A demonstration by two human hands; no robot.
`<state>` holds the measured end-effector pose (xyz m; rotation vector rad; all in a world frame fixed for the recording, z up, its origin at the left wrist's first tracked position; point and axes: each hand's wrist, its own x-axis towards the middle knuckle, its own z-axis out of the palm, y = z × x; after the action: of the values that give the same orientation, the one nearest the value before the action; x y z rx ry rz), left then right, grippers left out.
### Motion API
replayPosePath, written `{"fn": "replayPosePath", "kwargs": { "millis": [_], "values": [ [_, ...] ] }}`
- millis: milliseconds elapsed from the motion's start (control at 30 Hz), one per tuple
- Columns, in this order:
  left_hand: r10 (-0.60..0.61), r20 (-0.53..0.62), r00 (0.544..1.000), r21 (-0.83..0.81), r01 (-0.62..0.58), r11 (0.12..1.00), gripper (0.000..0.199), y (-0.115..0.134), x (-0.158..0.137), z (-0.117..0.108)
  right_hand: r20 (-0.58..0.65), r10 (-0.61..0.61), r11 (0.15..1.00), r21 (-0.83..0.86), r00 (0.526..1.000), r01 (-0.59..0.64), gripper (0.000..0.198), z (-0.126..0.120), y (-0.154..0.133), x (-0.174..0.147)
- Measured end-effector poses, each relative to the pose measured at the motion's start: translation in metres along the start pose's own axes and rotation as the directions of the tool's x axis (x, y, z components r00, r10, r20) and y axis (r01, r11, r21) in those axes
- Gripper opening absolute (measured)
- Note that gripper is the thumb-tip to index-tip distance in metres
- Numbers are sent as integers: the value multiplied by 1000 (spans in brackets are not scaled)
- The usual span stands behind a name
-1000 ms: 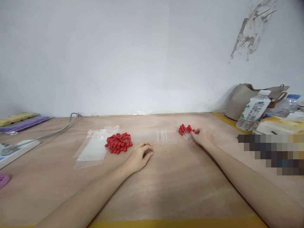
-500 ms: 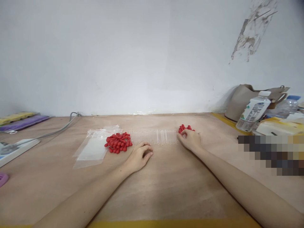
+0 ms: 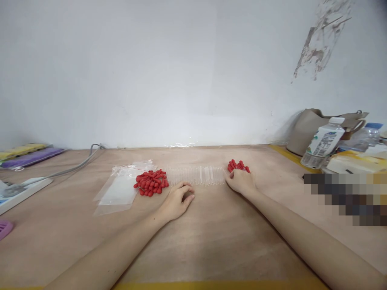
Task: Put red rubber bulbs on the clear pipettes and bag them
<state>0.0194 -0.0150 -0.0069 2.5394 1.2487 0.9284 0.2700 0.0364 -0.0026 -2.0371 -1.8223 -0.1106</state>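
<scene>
Red bulbs (image 3: 238, 164) cluster just beyond the right hand (image 3: 241, 181), whose fingers bend down close to them; the hand hides what lies beneath, so I cannot tell whether they clamp anything; the left hand (image 3: 179, 201) rests on the worktop (image 3: 193, 249), fingers loosely curled, thumb and forefinger apart, at the near edge of a row of clear tubes (image 3: 208, 175) lying between the hands; beside that row's left end sits a pile of further red bulbs (image 3: 151, 183), overlapping flat clear plastic bags (image 3: 117, 191); well apart on the right are a white-capped bottle (image 3: 312, 160), its contents unclear, a blue-capped bottle (image 3: 366, 137) and a grey-beige bag (image 3: 302, 131); the white-capped bottle's label (image 3: 323, 141) carries green and blue marks and a barcode, its writing too small to read.
</scene>
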Motion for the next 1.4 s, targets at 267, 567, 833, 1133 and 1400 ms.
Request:
{"fn": "replayPosePath", "kwargs": {
  "millis": [267,567,833,1133,1400],
  "values": [
    [-87,-265,960,348,179,920,24,-34,23,-45,-222,-115,990,-102,968,94,27,6,-2,-10],
    [-534,-74,842,377,519,767,33,-110,22,-122,-276,-384,870,210,881,446,18,7,-12,-28],
    [-555,-19,832,254,541,802,35,-97,22,-128,-341,-454,797,259,823,546,31,12,-8,-26],
    [-213,-57,975,-129,204,970,27,-11,22,-42,-279,-511,782,243,813,574,27,10,-7,-30],
    [-62,46,997,-19,63,998,24,4,-2,-7,-248,-600,718,251,760,649,22,2,-12,-41]
  ]
}}
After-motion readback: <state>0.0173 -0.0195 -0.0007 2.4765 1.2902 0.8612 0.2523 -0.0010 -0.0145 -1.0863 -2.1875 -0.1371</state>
